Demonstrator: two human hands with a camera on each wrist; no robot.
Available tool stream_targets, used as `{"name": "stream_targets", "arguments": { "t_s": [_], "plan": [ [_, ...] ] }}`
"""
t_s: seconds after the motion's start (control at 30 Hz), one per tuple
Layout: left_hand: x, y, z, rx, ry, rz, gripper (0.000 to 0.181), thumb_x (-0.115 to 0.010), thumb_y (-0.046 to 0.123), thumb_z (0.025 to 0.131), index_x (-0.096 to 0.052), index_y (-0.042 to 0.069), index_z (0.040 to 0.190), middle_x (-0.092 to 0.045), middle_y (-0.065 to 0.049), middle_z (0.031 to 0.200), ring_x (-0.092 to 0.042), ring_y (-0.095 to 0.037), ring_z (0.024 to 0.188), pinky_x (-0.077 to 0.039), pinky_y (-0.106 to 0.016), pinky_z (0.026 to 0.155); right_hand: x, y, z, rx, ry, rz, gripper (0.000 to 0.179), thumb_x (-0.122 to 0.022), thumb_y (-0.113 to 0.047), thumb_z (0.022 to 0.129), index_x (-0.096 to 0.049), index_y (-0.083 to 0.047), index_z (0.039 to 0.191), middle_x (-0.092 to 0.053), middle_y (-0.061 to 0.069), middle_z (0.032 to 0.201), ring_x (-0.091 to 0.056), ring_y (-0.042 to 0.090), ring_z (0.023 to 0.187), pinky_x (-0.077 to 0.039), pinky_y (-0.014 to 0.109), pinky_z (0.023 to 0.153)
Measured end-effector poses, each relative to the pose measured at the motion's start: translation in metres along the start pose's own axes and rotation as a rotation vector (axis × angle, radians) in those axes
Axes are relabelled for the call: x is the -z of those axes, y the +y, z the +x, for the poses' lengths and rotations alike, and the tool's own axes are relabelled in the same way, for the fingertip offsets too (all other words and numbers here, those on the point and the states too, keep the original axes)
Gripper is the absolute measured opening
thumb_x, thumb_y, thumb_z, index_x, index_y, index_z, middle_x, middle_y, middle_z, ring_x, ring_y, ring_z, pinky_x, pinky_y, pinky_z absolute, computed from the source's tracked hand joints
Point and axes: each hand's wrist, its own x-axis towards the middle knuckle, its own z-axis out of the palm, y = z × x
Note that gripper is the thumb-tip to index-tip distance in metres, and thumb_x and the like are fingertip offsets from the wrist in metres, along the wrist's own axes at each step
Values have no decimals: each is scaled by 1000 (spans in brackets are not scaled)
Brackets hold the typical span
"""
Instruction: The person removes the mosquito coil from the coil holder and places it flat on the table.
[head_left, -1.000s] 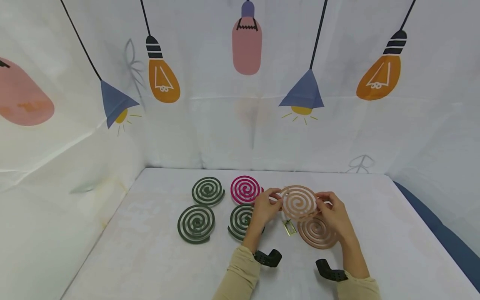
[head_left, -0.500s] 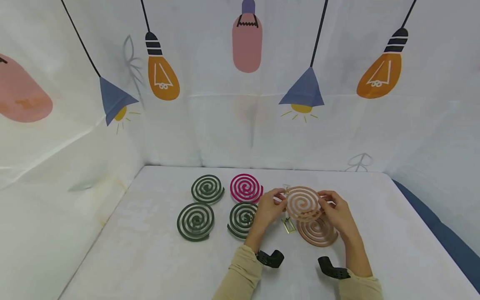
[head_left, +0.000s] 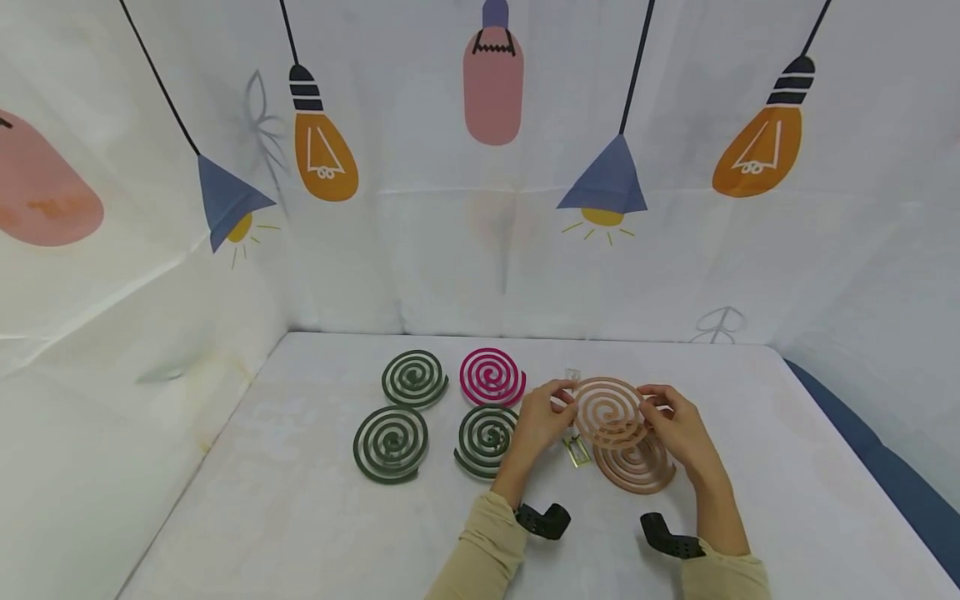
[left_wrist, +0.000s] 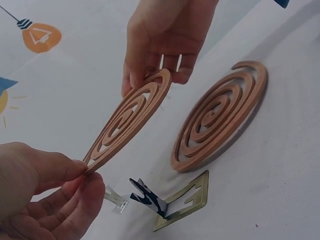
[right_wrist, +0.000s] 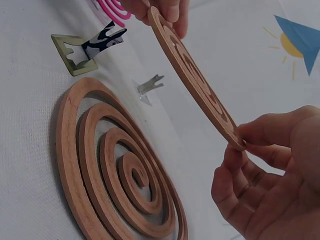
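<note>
A brown mosquito coil (head_left: 609,380) is held in the air between both hands. At its left edge, my left hand (head_left: 543,417) pinches the rim between thumb and fingers. The opposite edge is pinched by my right hand (head_left: 681,427). Both wrist views show this coil (right_wrist: 176,62) tilted and apart from the table. Below it, a second brown mosquito coil (left_wrist: 257,85) lies flat, partly covered by the held one in the head view. A small gold metal coil stand (left_wrist: 202,192) with a raised, forked tab sits beside the lying coil. Another small metal stand (right_wrist: 150,86) is farther back.
To the left lie a pink mosquito coil (head_left: 467,380) and several dark green coils, among them one green coil (head_left: 361,448) at front left. My left forearm passes in front of one green coil. A patterned cloth wall (head_left: 450,267) rises behind the white table (head_left: 300,533).
Both hands have shifted slightly to the right with the brown mosquito coil. The held coil now overlaps the lying one a little more in the head view. The other coils stay put.
</note>
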Motion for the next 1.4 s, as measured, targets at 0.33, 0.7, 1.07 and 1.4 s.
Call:
{"name": "stream_targets", "arguments": {
  "t_s": [0.33,0.7,1.07,1.4],
  "plan": [
    [-5,-2,-1,-3,-4,-34,31,-64,4,86,-63,3,117,-69,-12,92,-70,-14,74,-49,-13,57,2,2,-1,-9,1,-40,36,-48,-21,98,-47,0,127,-53,18,107,-56,6,76,-52,24,67],
    [-8,-1,-2,10,-15,-15,32,-64,5,87,-62,2,118,-69,-11,93,-69,-13,75,-48,-12,58,4,2,-3,-38,-20,-38,37,-48,-21,99,-46,1,128,-53,18,108,-55,6,76,-51,25,67],
    [-12,-6,-1,9,1,3,31,-65,6,86,-63,4,117,-70,-9,92,-69,-11,74,-47,-11,57,6,4,-2,-21,-53,-27,40,-47,-19,99,-42,-1,133,-54,20,108,-56,6,76,-50,25,66],
    [-14,-2,-3,19,-12,16,30,-65,7,86,-64,6,116,-70,-7,92,-69,-10,75,-47,-11,57,8,7,-1,-33,-65,-59,36,-44,-20,99,-45,-3,131,-52,18,110,-56,7,80,-51,24,68]
  ]
}}
